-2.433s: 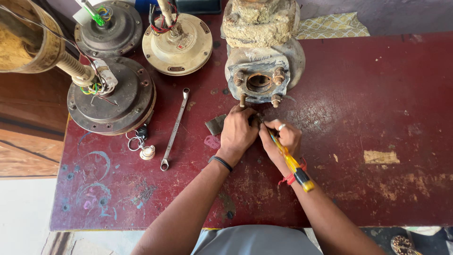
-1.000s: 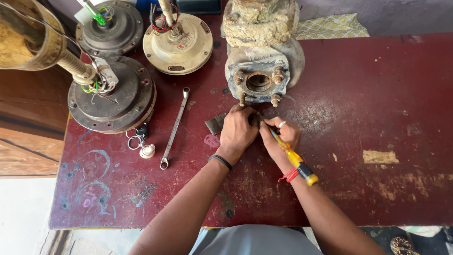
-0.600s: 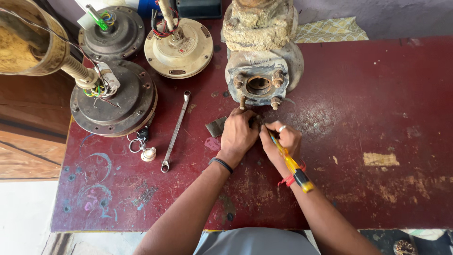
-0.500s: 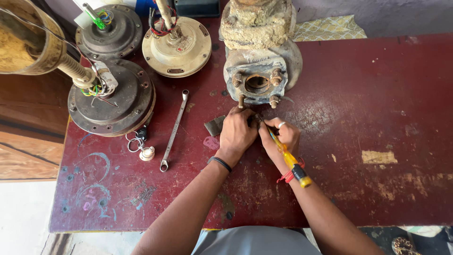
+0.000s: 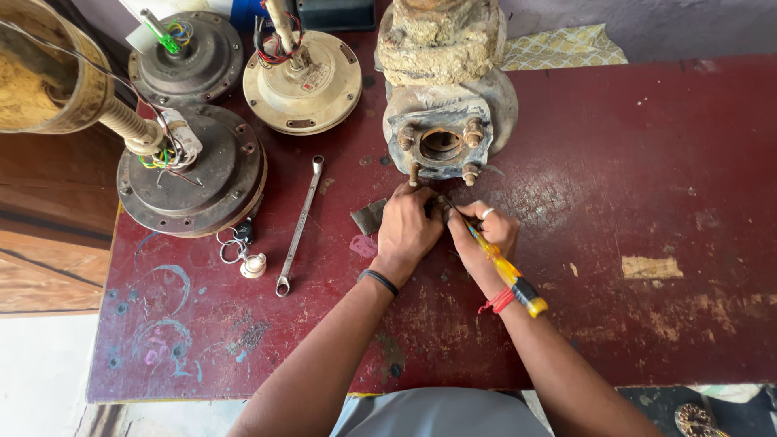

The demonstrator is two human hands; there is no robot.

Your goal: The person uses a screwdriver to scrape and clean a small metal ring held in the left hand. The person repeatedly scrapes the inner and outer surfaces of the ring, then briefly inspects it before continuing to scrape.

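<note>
**Head view: two hands closed on a small part and a screwdriver at the foot of a pump housing**

Item 1. Left hand [image 5: 407,231]: fingers curled down and closed over a small dark metal part [image 5: 370,217], of which only one end shows, sticking out to the left of the knuckles. How the part is shaped under the palm cannot be told.

Item 2. Right hand [image 5: 483,237]: closed in a pencil-like grip around a yellow-handled screwdriver [image 5: 503,269]. A ring sits on one finger, a red thread on the wrist.

Item 3. Screwdriver, long axis: runs on a diagonal, dark cap end low and to the right over the wrist, shaft rising up and to the left. Its tip disappears between the two hands, just where the left fingers cover the part, so the contact point is hidden.

Item 4. Pump housing [image 5: 443,137]: rusty, grey, with a round flange and studs, standing directly beyond both sets of fingertips and very near them. The left hand is slightly the nearer.

Item 5. Table [image 5: 647,162]: dark red, scuffed; both hands rest on it near the middle.

Item 6. Wrench [image 5: 299,226]: lying well to the left of the left hand, long axis nearly upright in frame, untouched.

Item 7. Fan motors [image 5: 193,170]: three round ones with loose wiring, at the far left; a key ring [image 5: 239,251] just below them.
</note>
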